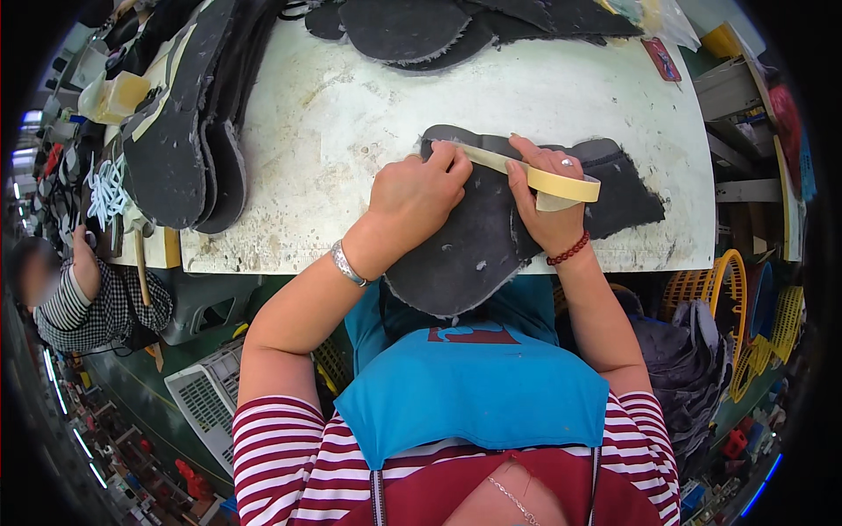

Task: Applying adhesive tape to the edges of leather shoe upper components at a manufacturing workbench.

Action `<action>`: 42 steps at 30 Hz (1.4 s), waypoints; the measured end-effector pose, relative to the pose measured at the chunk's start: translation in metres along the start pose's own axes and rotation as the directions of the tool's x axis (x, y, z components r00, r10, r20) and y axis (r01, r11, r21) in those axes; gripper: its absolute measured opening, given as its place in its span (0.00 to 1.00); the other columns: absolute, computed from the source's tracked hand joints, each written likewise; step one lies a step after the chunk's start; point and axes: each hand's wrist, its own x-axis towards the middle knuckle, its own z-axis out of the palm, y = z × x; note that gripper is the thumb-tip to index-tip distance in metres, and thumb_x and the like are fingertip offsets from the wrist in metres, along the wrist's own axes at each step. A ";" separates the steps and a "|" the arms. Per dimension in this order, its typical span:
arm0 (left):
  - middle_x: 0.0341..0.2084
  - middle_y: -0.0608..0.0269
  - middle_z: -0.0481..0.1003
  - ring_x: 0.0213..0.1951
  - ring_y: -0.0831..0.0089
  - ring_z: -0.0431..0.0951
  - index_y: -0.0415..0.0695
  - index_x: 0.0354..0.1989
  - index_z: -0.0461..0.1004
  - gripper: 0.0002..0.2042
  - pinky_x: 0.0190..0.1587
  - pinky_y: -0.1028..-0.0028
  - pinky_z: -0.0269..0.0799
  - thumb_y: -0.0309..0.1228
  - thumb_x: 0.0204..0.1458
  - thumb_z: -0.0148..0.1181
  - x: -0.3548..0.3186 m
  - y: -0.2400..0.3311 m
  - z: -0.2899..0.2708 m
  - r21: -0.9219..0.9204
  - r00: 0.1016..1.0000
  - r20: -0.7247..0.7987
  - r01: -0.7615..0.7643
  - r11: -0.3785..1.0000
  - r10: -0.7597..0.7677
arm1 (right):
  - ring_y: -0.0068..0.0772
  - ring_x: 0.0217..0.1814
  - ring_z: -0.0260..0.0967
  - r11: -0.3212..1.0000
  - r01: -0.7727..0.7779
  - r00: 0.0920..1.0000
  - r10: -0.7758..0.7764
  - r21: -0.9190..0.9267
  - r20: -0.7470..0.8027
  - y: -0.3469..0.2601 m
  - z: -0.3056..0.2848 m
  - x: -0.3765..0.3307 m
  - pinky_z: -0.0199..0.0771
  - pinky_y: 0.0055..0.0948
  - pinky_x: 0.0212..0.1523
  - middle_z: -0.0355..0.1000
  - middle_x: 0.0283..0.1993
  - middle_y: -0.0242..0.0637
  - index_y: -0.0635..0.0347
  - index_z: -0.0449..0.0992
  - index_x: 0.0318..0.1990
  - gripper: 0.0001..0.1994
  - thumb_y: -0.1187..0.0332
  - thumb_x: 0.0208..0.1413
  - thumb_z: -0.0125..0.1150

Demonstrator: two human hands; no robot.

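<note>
A dark grey shoe-shaped piece of material (474,245) lies across the near edge of a stained white table (351,114). My left hand (417,197) presses the free end of a strip of cream masking tape onto its top edge. The roll of that tape (561,186) sits in my right hand (544,202), which rests on the piece, with the strip stretched between the two hands.
Stacks of dark sole-shaped pieces (189,131) lie at the table's left and more (438,31) along its far edge. A pile of dark pieces (688,368) and yellow baskets (745,298) stand at my right. Another person (79,298) sits at the left.
</note>
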 end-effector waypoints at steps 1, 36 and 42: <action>0.41 0.67 0.75 0.27 0.67 0.81 0.52 0.51 0.76 0.19 0.27 0.67 0.78 0.36 0.50 0.67 -0.001 0.001 0.000 0.004 1.000 -0.006 0.003 1.000 -0.003 | 0.35 0.39 0.77 1.000 0.004 1.000 -0.004 -0.001 0.001 0.001 0.001 0.000 0.70 0.35 0.47 0.80 0.37 0.31 0.50 0.82 0.53 0.15 0.66 0.58 0.68; 0.61 0.54 0.74 0.63 0.58 0.73 0.36 0.61 0.75 0.27 0.61 0.62 0.72 0.26 0.47 0.65 -0.004 0.037 0.018 -0.239 0.985 -0.150 -0.115 0.964 0.081 | 0.33 0.54 0.77 0.718 -0.337 0.941 0.279 0.609 0.192 0.012 -0.006 0.002 0.71 0.30 0.58 0.78 0.50 0.40 0.58 0.78 0.59 0.19 0.66 0.61 0.68; 0.60 0.54 0.74 0.63 0.58 0.73 0.36 0.61 0.75 0.28 0.60 0.62 0.71 0.28 0.48 0.65 -0.004 0.038 0.019 -0.214 0.988 -0.138 -0.102 0.971 0.074 | 0.36 0.46 0.79 0.923 0.038 0.999 -0.023 0.383 -0.044 0.033 -0.013 0.026 0.78 0.30 0.47 0.78 0.50 0.45 0.60 0.76 0.61 0.20 0.75 0.60 0.63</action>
